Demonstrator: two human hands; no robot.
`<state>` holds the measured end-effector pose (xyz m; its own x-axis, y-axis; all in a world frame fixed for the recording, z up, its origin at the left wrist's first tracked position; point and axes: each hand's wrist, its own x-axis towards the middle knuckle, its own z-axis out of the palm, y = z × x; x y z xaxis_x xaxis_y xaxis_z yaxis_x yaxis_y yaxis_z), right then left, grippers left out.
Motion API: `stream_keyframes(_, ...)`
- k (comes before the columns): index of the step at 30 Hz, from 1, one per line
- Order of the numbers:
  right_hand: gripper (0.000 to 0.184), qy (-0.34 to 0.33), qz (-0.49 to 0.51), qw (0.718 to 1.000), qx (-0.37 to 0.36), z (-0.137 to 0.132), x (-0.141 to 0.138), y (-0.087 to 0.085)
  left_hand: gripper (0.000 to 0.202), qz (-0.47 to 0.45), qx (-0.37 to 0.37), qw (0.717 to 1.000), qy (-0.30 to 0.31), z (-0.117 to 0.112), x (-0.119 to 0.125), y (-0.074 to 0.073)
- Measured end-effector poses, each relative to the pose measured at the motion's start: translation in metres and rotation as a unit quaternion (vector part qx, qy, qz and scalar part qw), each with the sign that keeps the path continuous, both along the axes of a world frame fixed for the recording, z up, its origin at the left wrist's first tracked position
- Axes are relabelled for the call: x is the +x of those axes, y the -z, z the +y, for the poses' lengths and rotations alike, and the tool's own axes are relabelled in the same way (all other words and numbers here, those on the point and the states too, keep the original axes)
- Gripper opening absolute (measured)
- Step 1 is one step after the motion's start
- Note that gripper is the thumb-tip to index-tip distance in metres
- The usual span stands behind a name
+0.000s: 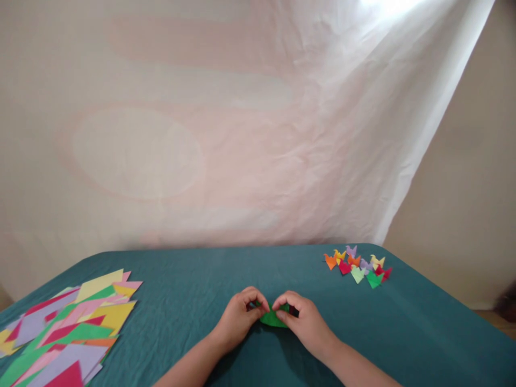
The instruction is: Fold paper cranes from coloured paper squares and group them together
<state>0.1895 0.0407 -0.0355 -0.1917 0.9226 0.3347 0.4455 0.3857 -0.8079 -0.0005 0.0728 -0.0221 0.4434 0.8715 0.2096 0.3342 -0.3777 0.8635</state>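
A small green piece of folded paper [274, 319] is held between my two hands, low over the middle of the table. My left hand [243, 317] pinches its left side between thumb and forefinger. On the opposite side, my right hand [303, 321] pinches the paper the same way, with the thumb lying across its front. The fingertips of both hands are close together near the paper's upper edge. The fingers cover part of the paper, so its full folded shape is hidden.
A dark green cloth covers the table [193, 301]. Loose coloured paper sheets [72, 328] lie spread in a pile at the left. Several small folded paper birds [358, 274] stand grouped at the back right. A pale sheet [242, 134] hangs behind the table.
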Motion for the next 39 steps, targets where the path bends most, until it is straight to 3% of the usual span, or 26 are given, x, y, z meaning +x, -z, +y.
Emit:
stream_keyframes(5, 0.019, -0.01, 0.034, 0.998, -0.058, 0.003, 0.004, 0.003, 0.015, -0.045, -0.122, 0.991, 0.032, 0.008, -0.005, 0.006)
stream_keyframes(8, 0.018, -0.017, 0.04, 0.997, -0.069, 0.004, 0.005, 0.003, 0.018, -0.065, -0.145, 0.986, 0.046, 0.011, -0.008, 0.009)
stream_keyframes(25, 0.028, -0.055, 0.024, 0.996, -0.07, 0.003, 0.007, 0.001, 0.024, 0.008, -0.098, 0.995, 0.021, 0.012, -0.011, 0.011)
stream_keyframes(39, 0.023, -0.013, 0.005, 1.0, -0.022, 0.008, 0.007, 0.005, 0.024, 0.043, -0.058, 0.997, 0.011, 0.014, -0.014, 0.009)
